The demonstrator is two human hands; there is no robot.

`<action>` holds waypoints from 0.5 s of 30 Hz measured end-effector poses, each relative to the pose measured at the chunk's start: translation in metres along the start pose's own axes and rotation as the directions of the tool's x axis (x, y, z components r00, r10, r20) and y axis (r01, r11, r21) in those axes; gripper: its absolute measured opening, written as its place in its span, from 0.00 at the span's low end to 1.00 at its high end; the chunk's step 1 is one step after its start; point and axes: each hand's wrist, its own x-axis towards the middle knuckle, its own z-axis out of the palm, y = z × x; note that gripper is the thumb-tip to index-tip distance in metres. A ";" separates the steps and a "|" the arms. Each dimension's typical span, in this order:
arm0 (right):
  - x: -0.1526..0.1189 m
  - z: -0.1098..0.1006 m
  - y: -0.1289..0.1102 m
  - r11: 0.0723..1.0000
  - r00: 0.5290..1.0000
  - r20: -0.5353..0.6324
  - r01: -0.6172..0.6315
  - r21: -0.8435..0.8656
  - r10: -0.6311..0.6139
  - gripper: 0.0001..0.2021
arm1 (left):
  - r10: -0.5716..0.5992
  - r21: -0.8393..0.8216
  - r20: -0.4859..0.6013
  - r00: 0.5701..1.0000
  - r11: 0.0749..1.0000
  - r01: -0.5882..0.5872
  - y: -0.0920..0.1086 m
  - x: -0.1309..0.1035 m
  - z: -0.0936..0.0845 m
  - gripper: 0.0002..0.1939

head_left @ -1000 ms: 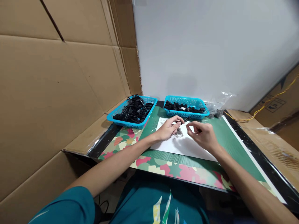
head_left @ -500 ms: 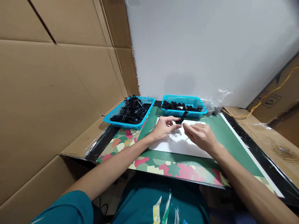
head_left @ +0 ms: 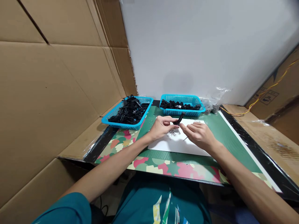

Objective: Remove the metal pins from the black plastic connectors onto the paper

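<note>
My left fingers are clamped, thumb against index, on a narrow black plastic part, which projects obliquely upward beyond their tips. My right fingers are curled together, with their tips at the part's lower end; whether they grip anything I cannot tell. A thin grey metallic rod protrudes on the near side of them. Beneath both sets of fingers lies a rectangular white sheet, bearing a loose heap of tiny grey pieces close to my left thumb. The sheet rests on a green-topped desk. Beyond my left fingers, to their left, stands a blue perforated plastic basket heaped with black plastic pieces; straight beyond the part stands a second blue perforated basket, also holding black pieces.
</note>
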 end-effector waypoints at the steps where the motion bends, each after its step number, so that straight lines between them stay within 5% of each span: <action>1: 0.000 -0.001 0.000 1.000 1.000 0.007 -0.004 0.002 0.004 0.12 | -0.004 -0.005 0.008 1.000 1.000 0.005 -0.001 0.000 0.000 0.25; 15: 0.002 0.002 -0.005 0.970 0.972 0.029 -0.235 0.055 0.234 0.15 | -0.055 -0.013 -0.031 0.998 0.998 0.055 0.001 0.002 0.002 0.27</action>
